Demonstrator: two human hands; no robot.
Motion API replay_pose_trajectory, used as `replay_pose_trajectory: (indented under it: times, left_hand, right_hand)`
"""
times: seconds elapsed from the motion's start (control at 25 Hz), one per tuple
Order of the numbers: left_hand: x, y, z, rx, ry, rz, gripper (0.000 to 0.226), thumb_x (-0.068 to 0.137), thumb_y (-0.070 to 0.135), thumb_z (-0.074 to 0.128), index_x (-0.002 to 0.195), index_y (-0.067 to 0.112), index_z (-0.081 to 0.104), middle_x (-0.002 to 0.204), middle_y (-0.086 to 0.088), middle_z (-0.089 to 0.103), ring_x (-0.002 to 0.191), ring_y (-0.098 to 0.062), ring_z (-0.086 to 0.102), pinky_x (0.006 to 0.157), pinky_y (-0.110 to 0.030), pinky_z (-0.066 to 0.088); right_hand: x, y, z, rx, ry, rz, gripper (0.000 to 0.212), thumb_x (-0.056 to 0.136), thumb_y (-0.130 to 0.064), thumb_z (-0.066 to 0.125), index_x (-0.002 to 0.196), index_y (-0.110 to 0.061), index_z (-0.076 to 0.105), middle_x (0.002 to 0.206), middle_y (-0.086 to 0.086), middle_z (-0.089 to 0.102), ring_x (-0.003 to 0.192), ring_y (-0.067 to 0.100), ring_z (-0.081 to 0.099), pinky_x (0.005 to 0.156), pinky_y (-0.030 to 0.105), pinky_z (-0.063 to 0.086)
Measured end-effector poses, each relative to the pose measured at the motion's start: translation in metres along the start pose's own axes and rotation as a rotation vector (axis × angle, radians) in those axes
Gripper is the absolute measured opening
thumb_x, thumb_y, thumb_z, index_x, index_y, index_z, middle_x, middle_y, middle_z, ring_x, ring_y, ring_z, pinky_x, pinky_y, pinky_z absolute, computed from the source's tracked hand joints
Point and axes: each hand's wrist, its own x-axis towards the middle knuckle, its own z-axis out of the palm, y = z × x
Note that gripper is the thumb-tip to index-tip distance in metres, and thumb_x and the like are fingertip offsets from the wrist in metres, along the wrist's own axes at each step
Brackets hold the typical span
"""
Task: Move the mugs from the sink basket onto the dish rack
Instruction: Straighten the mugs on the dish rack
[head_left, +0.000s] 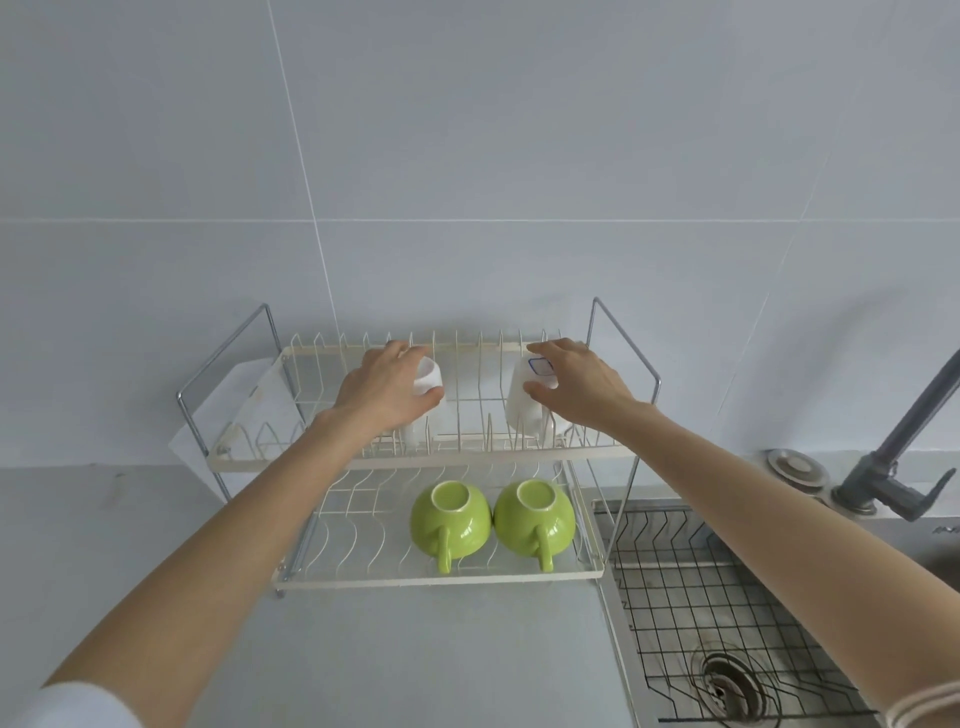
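Both arms are stretched out over the counter to the top tier of the dish rack, one hand on each of two white mugs. The left hand is wrapped around the plain white mug, fingers curled over its far side and thumb pressing the near side, the mug's base tilted toward the right. It sits among the upright wires of the upper shelf. The right hand is on the second white mug, the one with a blue square outline printed on it; fingers spread across the top, thumb against its side, a looser hold than the left. This mug leans between the wires on the right half of the same shelf. Whether either mug's weight is fully on the rack, I can't tell from here.

Count on the lower tier: two green mugs, both upside down, side by side and nearly touching, handles pointing toward the person. The left green mug and the right green mug sit toward the right end of that shelf.

So that's four mugs on the rack, two white above, two green below.

To the right, the sink basket, a black wire grid lying in the steel sink, shows no mugs in the visible part. A dark faucet stands behind it.
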Motion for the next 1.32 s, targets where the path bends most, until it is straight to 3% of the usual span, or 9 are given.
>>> replay_pose_trajectory:
  times: [0.2,0.64,1.32]
  left_hand:
    - [0.014,-0.001,0.01,-0.058,-0.026,0.031,0.048,0.085,0.028,0.054,0.13,0.016,0.041,0.139,-0.006,0.04,0.124,-0.031,0.042,0.099,-0.041,0.04]
    - [0.027,0.041,0.022,-0.12,0.006,0.079,0.053,0.078,0.04,0.062,0.126,0.026,0.046,0.129,-0.001,0.047,0.119,-0.025,0.047,0.087,-0.034,0.04]
    - [0.027,0.035,0.025,-0.148,0.017,0.079,0.055,0.08,0.043,0.059,0.13,0.028,0.042,0.136,0.003,0.044,0.124,-0.021,0.042,0.09,-0.037,0.04]
  right_hand:
    - [0.008,0.008,0.01,0.12,0.034,-0.013,0.04,0.086,-0.026,0.054,0.124,-0.016,0.051,0.135,0.003,0.049,0.122,0.023,0.044,0.091,0.032,0.04]
    - [0.009,0.015,0.017,0.201,0.071,-0.017,0.039,0.083,-0.028,0.059,0.12,-0.017,0.054,0.13,0.001,0.051,0.118,0.02,0.046,0.085,0.023,0.034]
    - [0.009,0.013,0.014,0.18,0.025,-0.024,0.04,0.085,-0.032,0.056,0.122,-0.018,0.051,0.132,0.001,0.047,0.118,0.021,0.046,0.093,0.031,0.039]
